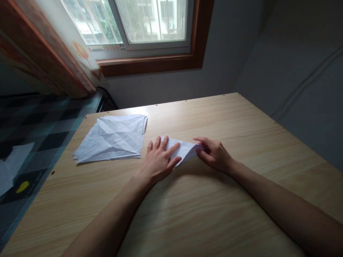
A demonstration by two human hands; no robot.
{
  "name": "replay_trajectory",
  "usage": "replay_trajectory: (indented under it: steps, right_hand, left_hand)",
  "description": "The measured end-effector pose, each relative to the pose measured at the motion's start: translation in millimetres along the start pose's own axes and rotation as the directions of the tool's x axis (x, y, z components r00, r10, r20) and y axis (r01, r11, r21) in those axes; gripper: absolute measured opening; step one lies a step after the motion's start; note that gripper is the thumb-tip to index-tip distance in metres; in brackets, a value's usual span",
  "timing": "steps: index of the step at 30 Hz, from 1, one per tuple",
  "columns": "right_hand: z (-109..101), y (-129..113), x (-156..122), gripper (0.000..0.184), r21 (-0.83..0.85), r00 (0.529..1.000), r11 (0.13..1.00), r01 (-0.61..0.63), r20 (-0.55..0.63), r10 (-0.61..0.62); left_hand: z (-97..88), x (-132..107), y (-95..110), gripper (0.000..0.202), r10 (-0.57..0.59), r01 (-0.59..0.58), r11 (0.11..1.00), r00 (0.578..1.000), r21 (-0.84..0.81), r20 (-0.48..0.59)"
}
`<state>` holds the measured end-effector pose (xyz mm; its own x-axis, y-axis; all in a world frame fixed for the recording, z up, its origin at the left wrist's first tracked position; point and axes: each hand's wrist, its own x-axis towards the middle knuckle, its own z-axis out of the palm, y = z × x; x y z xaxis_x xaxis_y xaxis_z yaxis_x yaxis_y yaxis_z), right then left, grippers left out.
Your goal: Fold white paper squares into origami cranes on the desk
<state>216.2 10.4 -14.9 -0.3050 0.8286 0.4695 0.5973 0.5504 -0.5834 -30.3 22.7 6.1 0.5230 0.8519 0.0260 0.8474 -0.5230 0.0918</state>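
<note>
One folded paper (186,147) lies under the spread left hand (158,160) on the wooden worktop (200,214).
The right hand (215,153) pinches one end; creased sheets (120,139) lie left of both hands, a window (155,21) ahead.

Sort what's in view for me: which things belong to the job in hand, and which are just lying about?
In the job:
- folded white paper, under the left hand and pinched by the right hand
- wooden table beneath it
- stack of creased sheets, probably, being similar paper

Just around:
- loose white paper on the checked cloth
- curtain
- window
</note>
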Motion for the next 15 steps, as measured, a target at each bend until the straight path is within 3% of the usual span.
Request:
replay_trajectory:
  steps: [4, 11, 15]
  right_hand:
    - [3.5, -1.2, 2.2, 0.036, -0.015, 0.998, 0.999, -0.049, -0.034, 0.049]
    - [6.9, -2.0, 6.9, 0.014, -0.314, 0.994, 0.945, 0.094, 0.081, -0.072]
    - [11.5, 0.8, 6.8, 0.027, -0.287, 0.972, 0.936, 0.205, 0.175, -0.160]
  left_hand:
    - [4.9, 1.0, -1.2, 0.051, -0.012, 0.011, 1.000, 0.999, -0.015, -0.038]
    - [11.2, -0.3, 1.0, 0.068, -0.005, 0.006, 1.000, 0.995, 0.002, -0.098]
    - [9.5, 0.6, 2.7, 0.063, 0.170, -0.170, 0.985, 0.984, 0.006, -0.056]
